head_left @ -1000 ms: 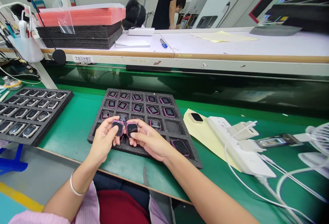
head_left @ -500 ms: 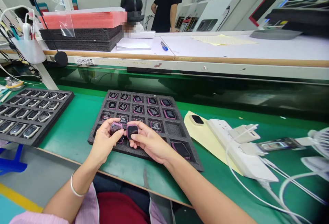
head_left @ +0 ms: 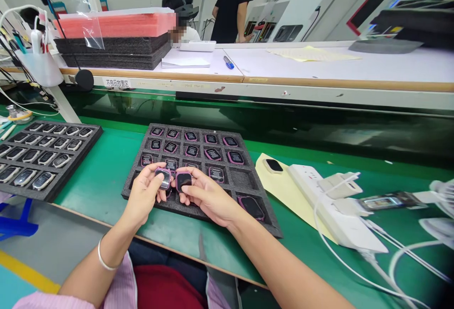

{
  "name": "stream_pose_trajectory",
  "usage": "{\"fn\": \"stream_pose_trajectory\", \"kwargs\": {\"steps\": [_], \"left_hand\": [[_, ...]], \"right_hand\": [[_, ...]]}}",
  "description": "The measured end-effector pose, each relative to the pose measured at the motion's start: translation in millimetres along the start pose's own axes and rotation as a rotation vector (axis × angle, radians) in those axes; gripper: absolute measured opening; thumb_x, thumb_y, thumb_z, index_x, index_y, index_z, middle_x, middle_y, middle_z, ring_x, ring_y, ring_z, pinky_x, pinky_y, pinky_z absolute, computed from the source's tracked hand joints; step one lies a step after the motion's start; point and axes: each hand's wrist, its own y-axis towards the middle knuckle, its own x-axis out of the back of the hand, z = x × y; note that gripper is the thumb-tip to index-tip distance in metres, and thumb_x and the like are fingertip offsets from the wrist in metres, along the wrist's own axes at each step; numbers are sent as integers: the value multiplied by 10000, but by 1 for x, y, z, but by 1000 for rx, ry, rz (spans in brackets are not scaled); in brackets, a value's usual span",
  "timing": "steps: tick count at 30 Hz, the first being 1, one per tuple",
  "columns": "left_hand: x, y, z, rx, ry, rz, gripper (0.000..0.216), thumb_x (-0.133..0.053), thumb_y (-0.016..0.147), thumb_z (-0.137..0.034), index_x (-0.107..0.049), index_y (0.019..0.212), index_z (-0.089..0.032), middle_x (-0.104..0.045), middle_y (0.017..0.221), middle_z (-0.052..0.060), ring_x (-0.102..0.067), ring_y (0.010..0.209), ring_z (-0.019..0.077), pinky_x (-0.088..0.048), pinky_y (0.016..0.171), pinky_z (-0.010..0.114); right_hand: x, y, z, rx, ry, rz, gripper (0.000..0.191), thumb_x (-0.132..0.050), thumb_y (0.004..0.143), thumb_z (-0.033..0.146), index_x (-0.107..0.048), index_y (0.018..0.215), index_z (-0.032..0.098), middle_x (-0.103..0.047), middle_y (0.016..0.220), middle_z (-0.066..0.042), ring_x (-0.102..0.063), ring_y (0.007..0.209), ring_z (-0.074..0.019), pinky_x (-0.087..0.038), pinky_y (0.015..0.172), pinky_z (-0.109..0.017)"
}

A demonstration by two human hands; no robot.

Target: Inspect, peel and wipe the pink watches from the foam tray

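My left hand (head_left: 144,195) is closed round a small pink watch body (head_left: 163,177) with a shiny screen. My right hand (head_left: 207,195) pinches a second pink watch body (head_left: 183,180) with a dark screen, right beside the first. Both hands hover over the near edge of a black foam tray (head_left: 244,179) on the green bench. Its pockets hold several more pink watch bodies (head_left: 213,154). One more lies in a near right pocket (head_left: 251,206).
A second foam tray (head_left: 88,144) with silver watch bodies sits at the left. To the right lie a yellow sheet (head_left: 283,190) with one watch body, a white power strip (head_left: 329,209) and cables. Behind runs a white shelf; a person in black stands beyond it.
The watch body in my left hand has turned so that its shiny screen faces up. Both hands stay in the same place over the tray.
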Motion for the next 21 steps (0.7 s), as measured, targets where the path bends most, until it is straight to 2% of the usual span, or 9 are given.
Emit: {"fn": "stream_pose_trajectory", "kwargs": {"steps": [3, 6, 10, 13, 17, 21], "left_hand": [[1, 0, 1, 0, -32, -11, 608, -690, 800, -476, -532, 1258, -108, -616, 702, -19, -540, 494, 85, -421, 476, 196], [1, 0, 1, -3, -43, -8, 667, -731, 728, -355, -504, 1305, -112, -651, 808, 4, -574, 547, 86, -447, 513, 201], [2, 0, -2, 5, -15, 16, 696, -711, 684, -266, -492, 1328, -119, -662, 859, 14, -576, 564, 82, -442, 526, 203], [-1, 5, -8, 12, 21, 62, 669, -685, 694, -265, -502, 1320, -119, -644, 820, -2, -563, 561, 83, -434, 531, 209], [-12, 25, -24, 26, 62, 183, 672, -684, 674, -242, -504, 1312, -135, -651, 848, -3, -546, 578, 78, -430, 560, 218], [-26, 55, -37, 50, 102, 302, 693, -739, 629, -228, -512, 1280, -164, -667, 903, 7, -530, 617, 89, -417, 576, 232]], "right_hand": [[0, 0, 0, 1, -1, 1, 482, -781, 746, 247, -565, 1174, 197, -658, 877, -6, -604, 653, -127, -427, 607, -252], [0, 0, -2, 3, 6, -1, 477, -784, 746, 239, -571, 1171, 201, -670, 910, -16, -609, 658, -126, -435, 609, -253], [1, 0, -2, 7, 25, 5, 457, -789, 760, 222, -583, 1168, 201, -662, 840, -3, -618, 660, -132, -443, 608, -247], [4, -2, 7, 19, 68, 20, 476, -792, 778, 223, -583, 1205, 210, -689, 935, -30, -648, 693, -143, -488, 640, -263], [13, -4, 29, 104, 118, -14, 486, -781, 805, 256, -577, 1244, 220, -710, 1075, -69, -695, 736, -171, -547, 704, -309], [23, -3, 41, 177, 128, -63, 481, -789, 822, 299, -585, 1251, 217, -725, 1065, -71, -728, 786, -202, -573, 767, -336]]}}
